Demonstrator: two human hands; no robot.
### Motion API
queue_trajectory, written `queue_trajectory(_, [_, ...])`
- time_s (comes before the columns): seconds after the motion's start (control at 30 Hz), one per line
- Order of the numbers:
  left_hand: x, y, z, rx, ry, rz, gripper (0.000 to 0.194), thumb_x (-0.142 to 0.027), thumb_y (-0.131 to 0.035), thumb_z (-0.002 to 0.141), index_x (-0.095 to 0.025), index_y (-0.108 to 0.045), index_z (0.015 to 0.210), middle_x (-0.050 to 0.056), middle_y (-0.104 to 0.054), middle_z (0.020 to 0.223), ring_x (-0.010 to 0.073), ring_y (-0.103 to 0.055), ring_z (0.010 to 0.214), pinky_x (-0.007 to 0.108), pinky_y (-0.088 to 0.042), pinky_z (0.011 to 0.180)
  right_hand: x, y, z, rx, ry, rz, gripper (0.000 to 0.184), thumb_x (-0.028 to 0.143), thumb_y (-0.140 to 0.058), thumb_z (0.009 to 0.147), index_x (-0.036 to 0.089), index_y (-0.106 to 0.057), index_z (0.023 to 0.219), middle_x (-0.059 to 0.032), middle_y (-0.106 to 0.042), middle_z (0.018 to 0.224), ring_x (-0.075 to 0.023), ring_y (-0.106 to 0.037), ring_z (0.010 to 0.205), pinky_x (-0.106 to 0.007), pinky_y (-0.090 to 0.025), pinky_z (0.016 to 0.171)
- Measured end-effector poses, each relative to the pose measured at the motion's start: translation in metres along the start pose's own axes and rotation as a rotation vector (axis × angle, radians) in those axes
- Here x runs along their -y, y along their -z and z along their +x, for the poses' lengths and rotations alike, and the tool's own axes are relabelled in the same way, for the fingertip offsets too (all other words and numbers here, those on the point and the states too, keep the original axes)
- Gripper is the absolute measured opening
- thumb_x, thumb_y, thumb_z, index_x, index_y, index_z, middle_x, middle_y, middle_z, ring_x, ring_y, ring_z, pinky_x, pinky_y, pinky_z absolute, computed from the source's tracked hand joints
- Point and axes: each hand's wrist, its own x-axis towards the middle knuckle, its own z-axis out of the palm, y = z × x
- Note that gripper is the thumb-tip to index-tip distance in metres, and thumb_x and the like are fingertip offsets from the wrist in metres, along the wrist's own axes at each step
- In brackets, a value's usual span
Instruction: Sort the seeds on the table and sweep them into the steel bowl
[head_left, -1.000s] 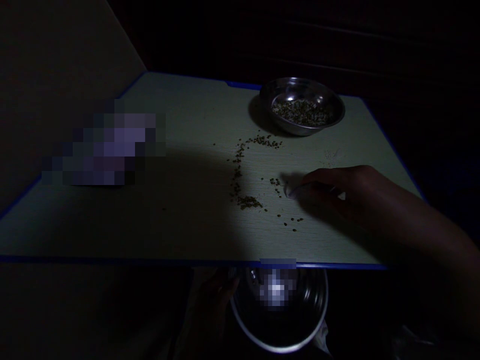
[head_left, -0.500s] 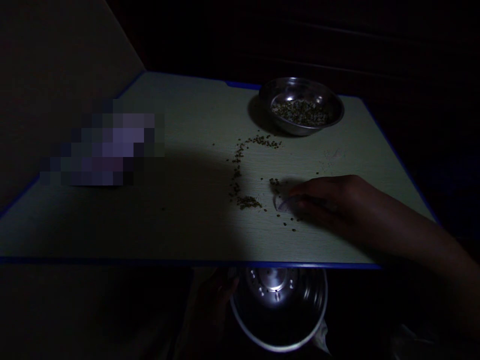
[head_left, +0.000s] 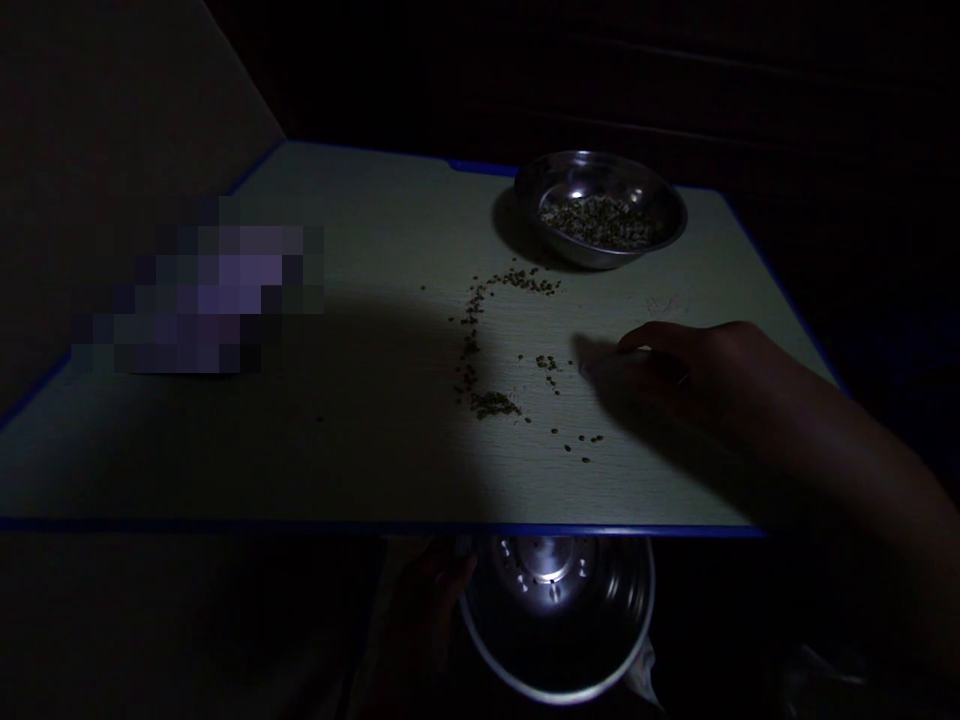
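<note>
A pale table (head_left: 360, 220) with blue edges fills the middle. 1 shiny pot (head_left: 626, 600) is at bottom center. 1 metal bowl (head_left: 596, 257) with seeds (head_left: 600, 222) sits upper right. The right hand (head_left: 716, 360), right of center, pinches 1 thin piece (head_left: 600, 362). The left hand (head_left: 433, 588) is by the pot's left rim; I can't tell its grip. Loose seeds (head_left: 493, 405) lie mid-frame.

Shows, at centre right of the frame, a bare right hand (head_left: 712, 357) with a rounded knuckle ridge (head_left: 739, 335). Continues into a long, bare forearm (head_left: 855, 450), faintly lit along the top, widening and darkening toward the lower right. Shows, at bottom centre, a shadowed left hand (head_left: 430, 585), seemingly bare though hard to make out, with a blunt thumb (head_left: 459, 572).
</note>
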Motion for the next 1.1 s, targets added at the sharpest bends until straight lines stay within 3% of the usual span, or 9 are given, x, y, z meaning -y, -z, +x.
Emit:
queue_trajectory(0.13, [-0.003,-0.002,0.000,0.048,-0.005,-0.003,0.026,-0.034,-0.070,0.066,-0.019,-0.076,0.086,0.007,-0.074,0.102,0.0338,-0.062,0.106,0.039,-0.048,0.090,-0.016,-0.001,0.005,-0.010,-0.074,-0.056,0.027,0.032,-0.051,0.086,0.020,-0.065,0.105,-0.0071,-0.071,0.072,-0.0195,-0.064,0.056,-0.027,-0.043,0.046])
queue_trajectory(0.3, [-0.005,-0.002,0.000,0.079,-0.002,0.002,0.026,-0.035,-0.067,0.068,-0.018,-0.075,0.086,0.008,-0.075,0.100,0.0318,-0.066,0.099,0.041,-0.049,0.087,-0.031,-0.001,0.009,-0.111,-0.071,-0.173,0.029,0.032,-0.052,0.085,0.019,-0.065,0.108,-0.0121,-0.070,0.076,-0.0242,-0.064,0.059,-0.033,-0.045,0.051])
queue_trajectory(0.4, [-0.001,-0.001,0.000,0.064,-0.003,0.015,0.023,-0.035,-0.068,0.069,-0.017,-0.074,0.081,0.010,-0.075,0.095,0.0296,-0.067,0.094,0.042,-0.049,0.087,-0.021,0.003,0.006,-0.145,-0.040,-0.115,0.031,0.030,-0.050,0.086,0.017,-0.063,0.111,-0.0113,-0.070,0.077,-0.0239,-0.065,0.064,-0.033,-0.045,0.055])
queue_trajectory(0.5, [0.003,-0.001,0.001,0.047,0.005,0.025,0.020,-0.038,-0.071,0.067,-0.019,-0.073,0.075,0.008,-0.075,0.091,0.0299,-0.067,0.095,0.039,-0.050,0.084,-0.003,0.005,0.000,-0.075,0.054,0.042,0.028,0.028,-0.050,0.087,0.019,-0.063,0.110,-0.0061,-0.071,0.079,-0.0181,-0.065,0.062,-0.027,-0.043,0.053])
queue_trajectory(0.67, [0.007,-0.001,0.002,0.098,-0.001,0.021,0.026,-0.038,-0.066,0.079,-0.015,-0.069,0.091,0.007,-0.072,0.100,0.0234,-0.065,0.099,0.044,-0.046,0.092,0.011,-0.001,-0.003,0.036,0.131,0.112,0.028,0.034,-0.047,0.090,0.021,-0.064,0.109,-0.0036,-0.072,0.082,-0.0151,-0.064,0.061,-0.025,-0.043,0.052])
queue_trajectory(0.9, [0.014,-0.001,0.003,0.055,0.009,0.047,0.026,-0.036,-0.066,0.079,-0.015,-0.069,0.093,0.007,-0.071,0.105,0.0256,-0.062,0.105,0.048,-0.042,0.096,-0.002,-0.005,0.002,-0.035,0.000,-0.042,0.029,0.031,-0.050,0.086,0.018,-0.063,0.108,-0.0080,-0.071,0.076,-0.0199,-0.065,0.059,-0.028,-0.043,0.051])
queue_trajectory(1.1, [0.008,-0.001,0.003,0.043,-0.008,0.057,0.020,-0.034,-0.069,0.069,-0.020,-0.075,0.081,0.006,-0.074,0.100,0.0337,-0.062,0.107,0.039,-0.045,0.093,-0.017,-0.001,0.007,-0.066,-0.142,-0.128,0.033,0.035,-0.048,0.087,0.016,-0.063,0.110,-0.0151,-0.069,0.078,-0.0271,-0.065,0.065,-0.036,-0.046,0.055])
